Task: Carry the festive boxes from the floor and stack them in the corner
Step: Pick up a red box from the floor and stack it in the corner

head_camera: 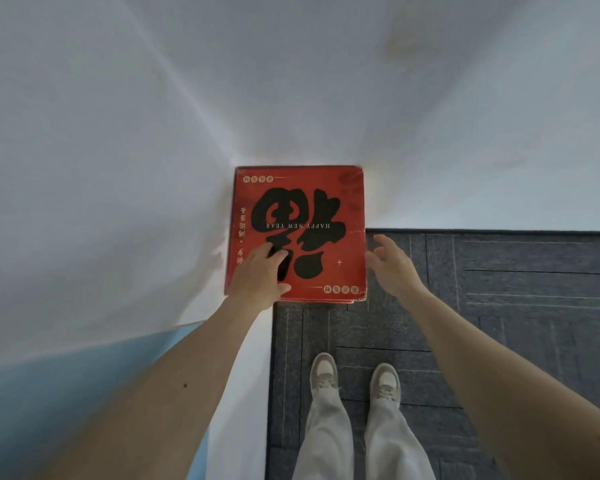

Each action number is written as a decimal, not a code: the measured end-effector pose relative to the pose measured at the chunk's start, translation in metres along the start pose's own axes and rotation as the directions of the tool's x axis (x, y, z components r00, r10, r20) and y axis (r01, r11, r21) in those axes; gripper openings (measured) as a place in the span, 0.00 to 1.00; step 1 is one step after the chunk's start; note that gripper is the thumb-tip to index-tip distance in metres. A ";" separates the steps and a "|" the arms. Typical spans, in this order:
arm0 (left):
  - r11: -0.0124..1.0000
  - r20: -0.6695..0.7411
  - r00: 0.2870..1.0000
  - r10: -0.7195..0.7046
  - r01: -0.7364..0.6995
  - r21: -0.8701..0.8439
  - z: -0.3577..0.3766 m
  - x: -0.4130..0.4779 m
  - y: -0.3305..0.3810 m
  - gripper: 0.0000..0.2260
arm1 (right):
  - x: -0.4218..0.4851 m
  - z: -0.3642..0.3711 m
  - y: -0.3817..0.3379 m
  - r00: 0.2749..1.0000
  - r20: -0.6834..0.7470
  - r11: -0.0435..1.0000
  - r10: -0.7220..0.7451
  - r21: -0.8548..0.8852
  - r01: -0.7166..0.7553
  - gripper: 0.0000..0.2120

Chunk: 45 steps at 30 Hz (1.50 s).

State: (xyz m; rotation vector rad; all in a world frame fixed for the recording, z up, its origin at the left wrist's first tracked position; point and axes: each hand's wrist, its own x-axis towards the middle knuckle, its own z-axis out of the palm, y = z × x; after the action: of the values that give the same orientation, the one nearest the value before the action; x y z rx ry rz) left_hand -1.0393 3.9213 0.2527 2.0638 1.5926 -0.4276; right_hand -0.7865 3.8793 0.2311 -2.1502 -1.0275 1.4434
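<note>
Red festive box (pixel 297 233) sits tucked in the far corner, atop others (count unclear). Left hand (pixel 258 278) presses flat on its lid; right hand (pixel 392 263) hovers released beside it. Placement looks nearly finished.

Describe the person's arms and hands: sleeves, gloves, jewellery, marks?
Left forearm and right forearm bare to the frame edge, no sleeves in view. Left hand and right hand: no gloves, rings, watch or bands visible. Small dark spot on the left forearm.
</note>
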 end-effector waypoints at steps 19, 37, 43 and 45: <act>0.740 -0.116 0.733 0.670 -0.671 0.037 -0.174 -0.145 0.414 0.06 | -0.330 -0.313 0.054 0.794 -0.601 0.946 0.091 0.300 0.119 0.09; -0.110 0.137 -0.106 0.985 -0.994 0.020 0.073 -0.633 0.874 0.05 | -0.900 -0.398 0.457 -0.026 -0.760 0.752 0.650 0.637 0.170 0.14; -0.327 0.210 -0.337 0.918 -0.941 -0.082 0.177 -0.780 0.954 0.04 | -1.029 -0.359 0.560 -0.282 -0.605 0.663 0.745 0.720 0.207 0.13; -0.401 0.248 -0.414 0.876 -0.910 -0.104 0.215 -0.825 0.981 0.05 | -1.066 -0.347 0.596 -0.337 -0.552 0.630 0.763 0.750 0.200 0.13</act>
State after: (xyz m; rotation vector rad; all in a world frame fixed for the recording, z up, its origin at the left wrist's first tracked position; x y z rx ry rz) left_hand -0.3062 2.9438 0.6963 2.4082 -0.9639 -0.0200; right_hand -0.4830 2.7327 0.6836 -1.9895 0.8465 -0.4152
